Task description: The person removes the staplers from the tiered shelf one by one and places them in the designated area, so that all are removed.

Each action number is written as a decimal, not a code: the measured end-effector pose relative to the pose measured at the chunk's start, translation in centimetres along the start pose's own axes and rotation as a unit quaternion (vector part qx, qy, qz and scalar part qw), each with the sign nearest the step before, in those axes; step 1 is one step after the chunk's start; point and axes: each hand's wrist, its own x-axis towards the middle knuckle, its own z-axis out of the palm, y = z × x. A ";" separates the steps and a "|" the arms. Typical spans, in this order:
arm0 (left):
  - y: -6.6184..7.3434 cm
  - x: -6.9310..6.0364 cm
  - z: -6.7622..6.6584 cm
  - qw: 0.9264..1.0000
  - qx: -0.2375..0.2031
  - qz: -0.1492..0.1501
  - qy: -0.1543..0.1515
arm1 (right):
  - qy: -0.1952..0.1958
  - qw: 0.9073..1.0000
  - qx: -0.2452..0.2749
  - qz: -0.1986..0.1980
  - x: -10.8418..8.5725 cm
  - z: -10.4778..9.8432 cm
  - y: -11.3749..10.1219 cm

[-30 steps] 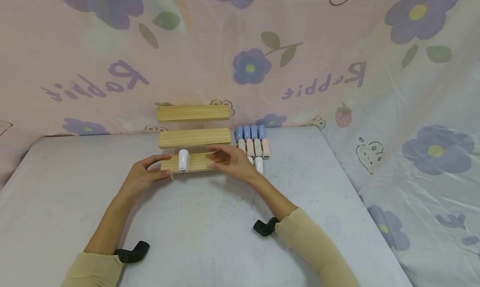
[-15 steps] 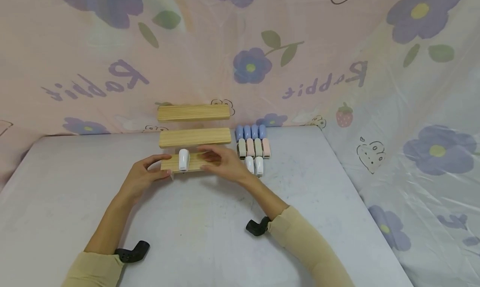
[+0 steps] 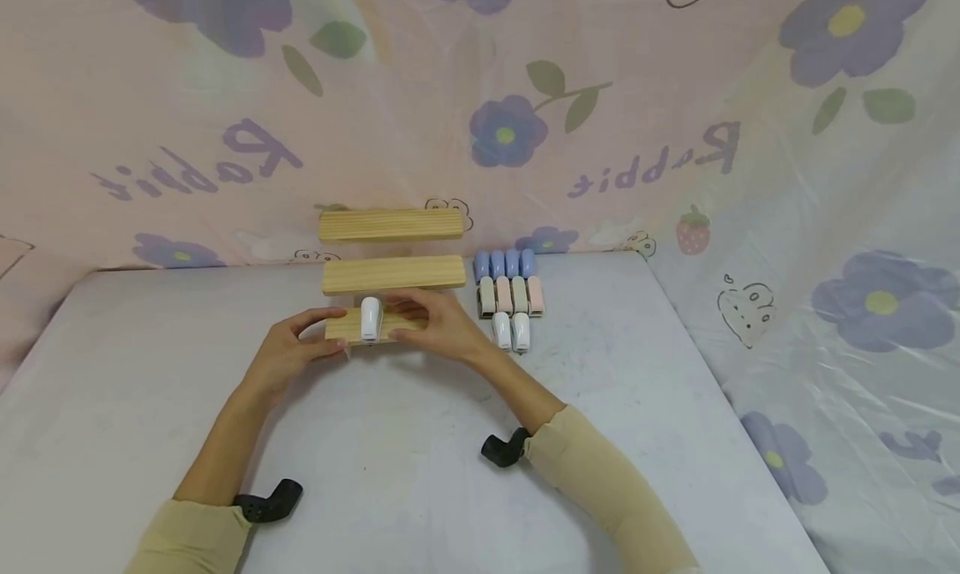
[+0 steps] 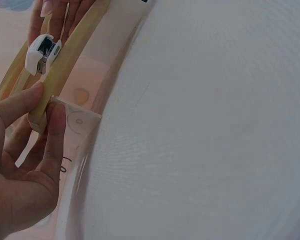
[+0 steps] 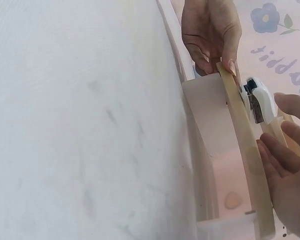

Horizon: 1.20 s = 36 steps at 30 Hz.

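A white mini stapler (image 3: pixel 371 317) stands on the lowest wooden shelf board (image 3: pixel 342 329) of a tiered rack, in the head view. My left hand (image 3: pixel 283 357) pinches the left end of that board between thumb and fingers; the left wrist view shows the board (image 4: pixel 65 65) in the grip and a clear support below it. Just right of the stapler, my right hand (image 3: pixel 444 328) hovers over the board, fingers loosely bent. In the right wrist view a small gap separates its fingertips from the stapler (image 5: pixel 266 102). The board's right end is hidden behind the right hand.
Two more wooden boards, the middle one (image 3: pixel 393 275) and the top one (image 3: pixel 392 224), rise behind. Right of the rack lie two white staplers (image 3: pixel 521 331), a row of pink and pale green staplers (image 3: pixel 519 296) and several blue ones (image 3: pixel 512 263). A patterned cloth (image 3: pixel 405 141) hangs behind the table.
My right hand has moved left along the lowest board toward the stapler, uncovering the two white staplers on the table. The left hand keeps its grip, and the stapler stays put.
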 end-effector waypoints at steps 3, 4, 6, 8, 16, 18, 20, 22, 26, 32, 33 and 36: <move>0.0 0.0 0.0 1.000 -0.009 0.004 -0.001 | 0.000 1.000 0.001 0.001 0.2 0.2 -0.2; 0.0 0.0 0.0 1.000 -0.008 0.005 -0.001 | -0.001 1.000 -0.001 0.002 0.3 0.3 -0.2; 0.1 0.0 0.0 1.000 -0.007 0.005 -0.002 | -0.003 1.000 -0.011 0.008 0.4 0.4 -0.4; 0.1 -0.1 0.0 1.000 -0.006 0.003 -0.003 | -0.007 1.000 -0.026 0.013 0.4 0.6 -0.5; 0.1 -0.1 0.0 1.000 -0.006 0.000 -0.001 | 0.001 0.997 -0.073 0.018 0.7 1.2 -1.0; 0.1 -0.1 0.0 1.000 -0.008 0.002 -0.002 | 0.006 0.996 -0.083 0.021 0.7 1.4 -1.0; 0.1 -0.2 0.0 1.000 -0.010 0.004 -0.002 | 0.009 0.995 -0.092 0.022 0.8 1.6 -1.1; 0.1 -0.2 0.0 1.000 -0.010 0.007 -0.002 | 0.013 0.995 -0.097 0.021 0.9 1.8 -1.2; 0.1 -0.2 0.0 1.000 -0.012 0.012 -0.001 | 0.019 0.994 -0.107 0.018 1.2 2.2 -1.3; 0.1 -0.2 0.0 1.000 -0.013 0.013 -0.003 | 0.023 0.992 -0.119 0.016 1.2 2.6 -1.2; 0.1 -0.1 0.0 1.000 -0.012 0.012 -0.003 | 0.024 0.992 -0.122 0.015 1.2 2.6 -1.1; 0.0 -0.1 0.0 1.000 -0.009 0.005 -0.005 | 0.025 0.990 -0.136 0.020 1.1 2.6 -1.1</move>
